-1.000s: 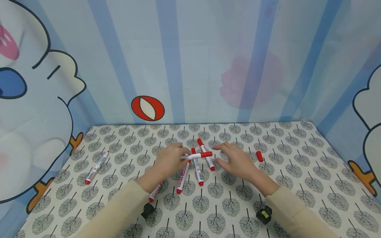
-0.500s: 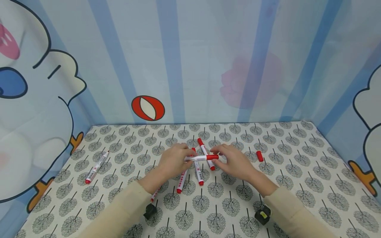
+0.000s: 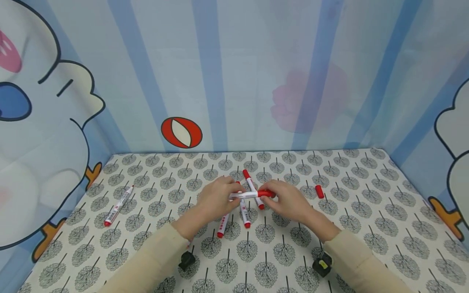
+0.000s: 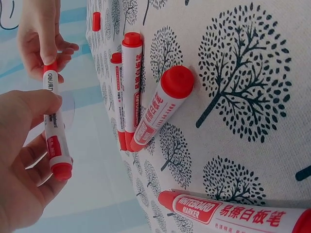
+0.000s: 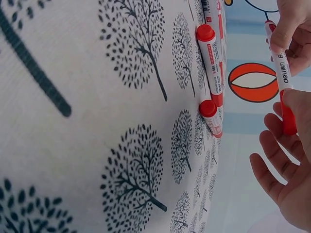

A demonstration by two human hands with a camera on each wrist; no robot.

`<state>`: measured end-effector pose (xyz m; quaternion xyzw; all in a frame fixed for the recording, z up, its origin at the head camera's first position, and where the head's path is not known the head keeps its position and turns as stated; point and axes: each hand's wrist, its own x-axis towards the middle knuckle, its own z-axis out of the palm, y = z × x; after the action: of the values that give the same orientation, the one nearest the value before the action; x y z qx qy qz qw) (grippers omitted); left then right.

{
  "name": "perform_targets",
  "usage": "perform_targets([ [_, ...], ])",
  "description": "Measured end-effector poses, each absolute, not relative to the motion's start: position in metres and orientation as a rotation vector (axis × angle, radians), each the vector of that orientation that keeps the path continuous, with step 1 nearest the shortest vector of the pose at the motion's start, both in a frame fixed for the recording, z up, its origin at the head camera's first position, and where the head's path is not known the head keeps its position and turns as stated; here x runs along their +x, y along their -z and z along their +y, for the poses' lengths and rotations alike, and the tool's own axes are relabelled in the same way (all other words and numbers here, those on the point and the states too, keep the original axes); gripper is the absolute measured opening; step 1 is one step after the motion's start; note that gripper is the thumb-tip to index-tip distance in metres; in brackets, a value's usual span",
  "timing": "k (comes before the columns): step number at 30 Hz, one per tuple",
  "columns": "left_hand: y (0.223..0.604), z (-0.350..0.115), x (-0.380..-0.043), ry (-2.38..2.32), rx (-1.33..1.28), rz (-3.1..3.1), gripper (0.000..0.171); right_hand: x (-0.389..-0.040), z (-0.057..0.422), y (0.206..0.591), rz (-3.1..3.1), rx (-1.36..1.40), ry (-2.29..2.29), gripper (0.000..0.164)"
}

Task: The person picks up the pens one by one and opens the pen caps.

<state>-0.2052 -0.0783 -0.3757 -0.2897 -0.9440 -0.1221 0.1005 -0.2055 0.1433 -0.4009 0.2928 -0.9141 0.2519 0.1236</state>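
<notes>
My left hand (image 3: 217, 197) grips the white barrel of a whiteboard marker (image 3: 249, 195), held level above the table. On its right end, my right hand (image 3: 287, 200) pinches the red cap (image 5: 288, 114) between thumb and fingers. In the left wrist view, the marker's red tail end (image 4: 61, 171) sticks out past my left thumb. Below the hands lie capped markers: one pointing away (image 3: 250, 181), one in the middle (image 3: 244, 213), and one nearer my left wrist (image 3: 222, 227), partly covered by the left hand. Another marker (image 4: 243, 213) is mostly hidden under my left forearm in the head view.
Far left lies an uncapped marker (image 3: 119, 205) with its tip bare. A loose red cap (image 3: 319, 192) sits right of my right hand. The tree-patterned cloth (image 3: 366, 195) covers the table, which meets a printed curtain (image 3: 242, 81) at the back.
The right hand has closed in and taken hold of the held marker's red cap. The left hand has moved slightly right with the marker, which has turned more level.
</notes>
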Motion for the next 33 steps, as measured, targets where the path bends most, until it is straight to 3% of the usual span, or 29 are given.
perform_targets([
  [33,0.3802,-0.0847,-0.209,0.45,-0.919,-2.715,0.016,-0.2079,0.1521,0.4031,-2.606,0.932,-0.715,0.012],
])
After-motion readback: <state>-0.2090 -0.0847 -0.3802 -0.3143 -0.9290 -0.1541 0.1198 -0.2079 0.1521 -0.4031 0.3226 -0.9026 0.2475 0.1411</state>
